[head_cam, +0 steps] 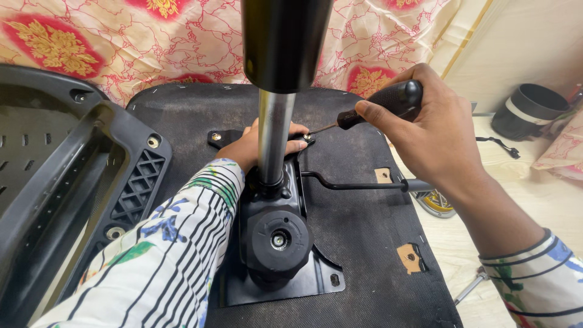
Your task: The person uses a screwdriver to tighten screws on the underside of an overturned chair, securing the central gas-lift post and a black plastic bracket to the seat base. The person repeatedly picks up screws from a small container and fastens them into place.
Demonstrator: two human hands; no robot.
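Observation:
An upturned chair seat [358, 225] with black fabric underside lies before me. A black metal tilt mechanism [276, 243] is on it, with a chrome gas cylinder [273, 130] rising toward the camera and a lever [358, 184] sticking out right. My right hand [431, 136] grips a black-handled screwdriver [382, 103], its tip on a screw [308, 138] at the plate's far corner. My left hand [252, 146] rests on the plate behind the cylinder, fingers next to that screw, partly hidden by the cylinder.
A black plastic chair back shell [73, 176] lies at left. Floral cloth [182, 42] hangs behind. A dark round container [531, 109] stands at right on the pale floor, and a small wheel-like part [437, 203] lies by the seat edge.

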